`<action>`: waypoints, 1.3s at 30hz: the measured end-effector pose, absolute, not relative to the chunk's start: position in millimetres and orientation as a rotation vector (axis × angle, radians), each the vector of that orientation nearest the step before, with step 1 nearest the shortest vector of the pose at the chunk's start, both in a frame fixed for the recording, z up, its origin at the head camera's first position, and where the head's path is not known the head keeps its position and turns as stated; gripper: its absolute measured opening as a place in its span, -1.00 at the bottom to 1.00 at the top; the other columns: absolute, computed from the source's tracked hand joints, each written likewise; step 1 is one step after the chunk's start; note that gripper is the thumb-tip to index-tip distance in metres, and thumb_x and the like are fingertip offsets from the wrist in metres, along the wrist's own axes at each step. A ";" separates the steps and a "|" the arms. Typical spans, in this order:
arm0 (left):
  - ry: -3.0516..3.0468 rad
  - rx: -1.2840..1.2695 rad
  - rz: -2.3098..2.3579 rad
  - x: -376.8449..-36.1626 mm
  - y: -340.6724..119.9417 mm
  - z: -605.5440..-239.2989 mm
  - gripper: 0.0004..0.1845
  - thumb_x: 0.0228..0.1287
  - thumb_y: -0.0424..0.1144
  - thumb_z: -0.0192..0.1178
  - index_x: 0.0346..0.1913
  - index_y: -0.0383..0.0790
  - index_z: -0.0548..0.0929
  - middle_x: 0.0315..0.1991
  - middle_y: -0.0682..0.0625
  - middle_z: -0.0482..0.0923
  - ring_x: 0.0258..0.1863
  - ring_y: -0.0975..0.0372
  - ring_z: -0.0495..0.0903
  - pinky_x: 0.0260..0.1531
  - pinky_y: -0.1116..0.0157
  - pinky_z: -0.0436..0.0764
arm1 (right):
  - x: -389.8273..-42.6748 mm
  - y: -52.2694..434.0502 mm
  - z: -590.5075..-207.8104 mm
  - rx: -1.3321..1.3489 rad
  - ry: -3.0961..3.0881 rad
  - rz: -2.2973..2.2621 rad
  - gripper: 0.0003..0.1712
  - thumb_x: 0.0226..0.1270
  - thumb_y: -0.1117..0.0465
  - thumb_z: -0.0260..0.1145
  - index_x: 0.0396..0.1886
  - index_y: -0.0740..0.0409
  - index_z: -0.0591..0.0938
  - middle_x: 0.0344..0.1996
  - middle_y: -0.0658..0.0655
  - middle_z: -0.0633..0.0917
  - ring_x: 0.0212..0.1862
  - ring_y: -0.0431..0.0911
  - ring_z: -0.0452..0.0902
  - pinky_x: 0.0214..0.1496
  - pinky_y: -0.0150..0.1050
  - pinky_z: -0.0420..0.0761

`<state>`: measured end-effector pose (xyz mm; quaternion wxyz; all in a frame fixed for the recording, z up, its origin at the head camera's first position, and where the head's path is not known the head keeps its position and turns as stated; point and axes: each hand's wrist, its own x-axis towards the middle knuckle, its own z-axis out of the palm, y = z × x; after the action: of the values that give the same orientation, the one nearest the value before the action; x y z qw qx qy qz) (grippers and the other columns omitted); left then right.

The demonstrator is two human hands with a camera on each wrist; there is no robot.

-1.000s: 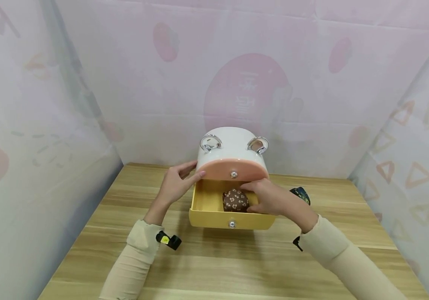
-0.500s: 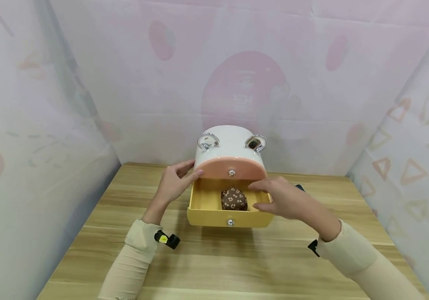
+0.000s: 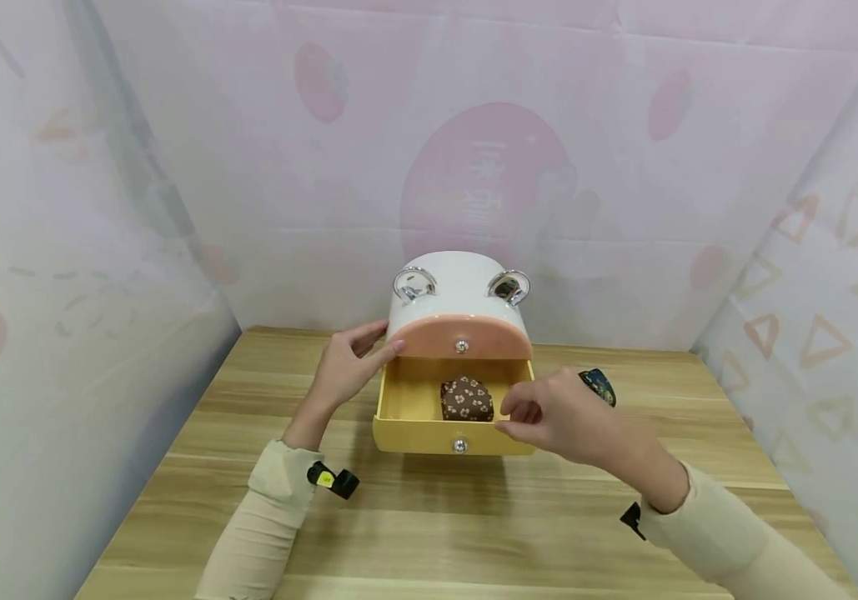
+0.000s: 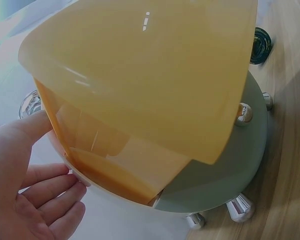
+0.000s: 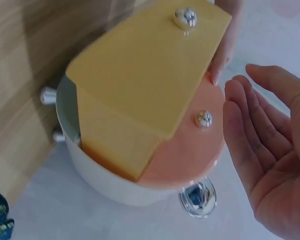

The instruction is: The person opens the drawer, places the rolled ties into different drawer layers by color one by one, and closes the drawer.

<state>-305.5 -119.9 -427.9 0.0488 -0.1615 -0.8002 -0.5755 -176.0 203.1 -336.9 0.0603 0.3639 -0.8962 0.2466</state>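
Note:
A small cabinet with a white rounded top has a coral upper drawer and a yellow lower drawer, which is pulled out. Inside the yellow drawer lies a roll of brown cloth with pale flowers. My left hand rests on the cabinet's left side, thumb at the edge of the coral front and fingers along the side wall. My right hand hovers at the drawer's front right corner, fingers loosely bent, with nothing between them. In the right wrist view that hand is beside the coral front.
A dark blue-green patterned cloth roll lies on the wooden table, right of the cabinet; its spiral end shows in the left wrist view. Silver ear-shaped rings stand on the cabinet top. Silver feet hold it up. Printed curtains surround the table.
My right hand has left the brown cloth roll and drawn back to the right and toward me, out over the drawer's corner. The left hand stays on the cabinet's side.

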 end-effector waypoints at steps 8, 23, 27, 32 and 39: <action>-2.427 -0.501 -1.771 -305.6 -121.0 -428.4 -0.27 0.30 0.20 0.46 0.41 -0.14 0.62 0.39 -0.13 0.61 0.42 0.05 0.59 0.48 0.05 0.56 | -161.5 189.9 -377.7 0.938 -2.659 1.026 -0.87 0.30 0.25 0.57 -0.43 0.02 0.79 -0.52 -0.08 0.81 -0.49 -0.43 0.65 -0.46 -0.49 0.72; -2.393 -0.529 -1.793 -305.9 -121.5 -432.2 -0.32 0.34 0.14 0.45 0.40 -0.12 0.63 0.40 -0.13 0.61 0.44 0.04 0.57 0.50 0.04 0.54 | -148.7 163.4 -462.9 0.453 -2.642 1.583 -0.86 0.28 0.07 0.61 -0.31 0.03 0.86 -0.43 -0.01 0.87 -0.40 -0.18 0.81 -0.33 -0.32 0.83; -2.395 -0.523 -1.791 -305.0 -121.2 -431.1 -0.30 0.33 0.16 0.45 0.41 -0.12 0.62 0.40 -0.13 0.61 0.44 0.05 0.57 0.48 0.07 0.56 | -150.0 152.3 -478.6 0.367 -2.535 1.879 -0.79 0.31 0.11 0.59 -0.24 0.16 0.86 -0.36 0.21 0.88 -0.33 0.12 0.86 -0.25 -0.08 0.89; -2.398 -0.510 -1.791 -304.0 -121.5 -430.7 -0.29 0.32 0.18 0.45 0.41 -0.12 0.62 0.41 -0.13 0.60 0.44 0.05 0.58 0.47 0.06 0.57 | -149.6 138.3 -490.5 0.228 -2.324 2.288 -0.67 0.36 0.22 0.54 -0.09 0.46 0.78 -0.25 0.44 0.83 -0.27 0.06 0.88 -0.10 0.06 0.87; -2.391 -0.520 -1.792 -304.4 -120.6 -431.0 -0.30 0.33 0.16 0.45 0.41 -0.14 0.62 0.40 -0.13 0.60 0.44 0.06 0.58 0.45 0.10 0.59 | -151.3 125.8 -495.9 0.002 -2.083 2.525 -0.53 0.40 0.23 0.50 0.05 0.61 0.67 -0.33 0.16 0.89 -0.28 -0.05 0.88 -0.05 -0.04 0.87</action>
<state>-304.4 -120.6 -431.0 0.0544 -0.1713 -0.7872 -0.5899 -151.3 125.8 -495.9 -0.0657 0.0006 -0.6349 0.7698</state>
